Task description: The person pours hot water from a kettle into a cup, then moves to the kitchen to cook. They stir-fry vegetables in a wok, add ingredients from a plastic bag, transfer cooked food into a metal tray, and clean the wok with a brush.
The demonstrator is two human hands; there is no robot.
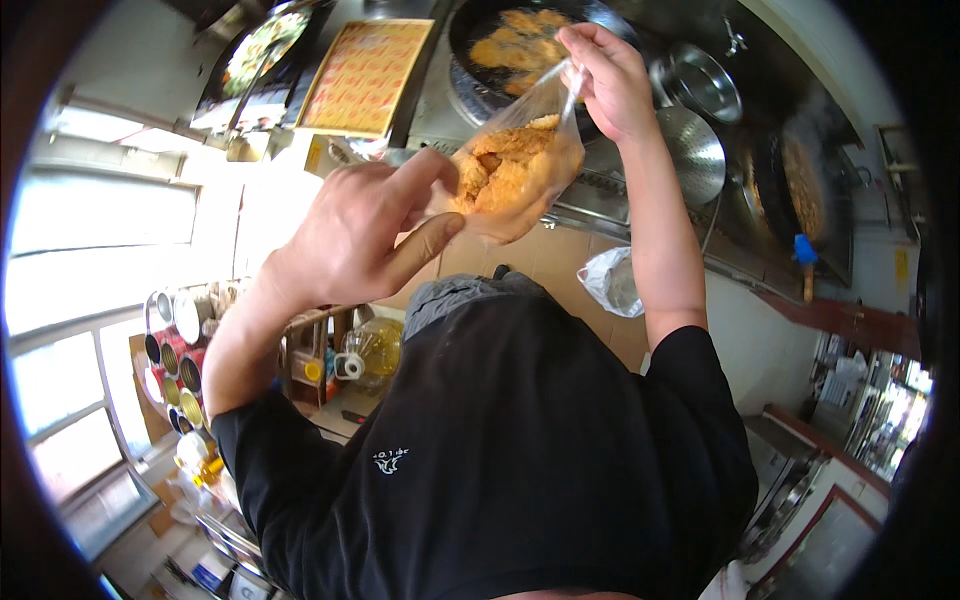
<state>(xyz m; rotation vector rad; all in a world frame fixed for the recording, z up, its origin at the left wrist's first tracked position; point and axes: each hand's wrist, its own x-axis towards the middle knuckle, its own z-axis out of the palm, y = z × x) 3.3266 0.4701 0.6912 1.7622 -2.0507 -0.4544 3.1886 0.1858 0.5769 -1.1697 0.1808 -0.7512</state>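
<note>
My right hand (606, 79), raised at upper right, pinches the gathered upper part of a clear plastic bag (536, 217). Golden-brown breaded fried pieces (510, 169) fill the bag. At its left side, my left hand (360, 225) has the plastic between thumb and index finger; the other fingertips are partly hidden. Beyond the bag, a dark wok (469, 79) holds more golden pieces (517, 45) in oil, partly covered by my right hand.
A patterned rectangular tray (364, 75) lies left of the wok. A metal bowl (701, 82), a perforated strainer (690, 154) and a steaming pan (802, 180) stand right. A white plastic bag (611, 281) lies on floor cardboard (487, 259). An oil jug (379, 349) and cans (180, 367) are left.
</note>
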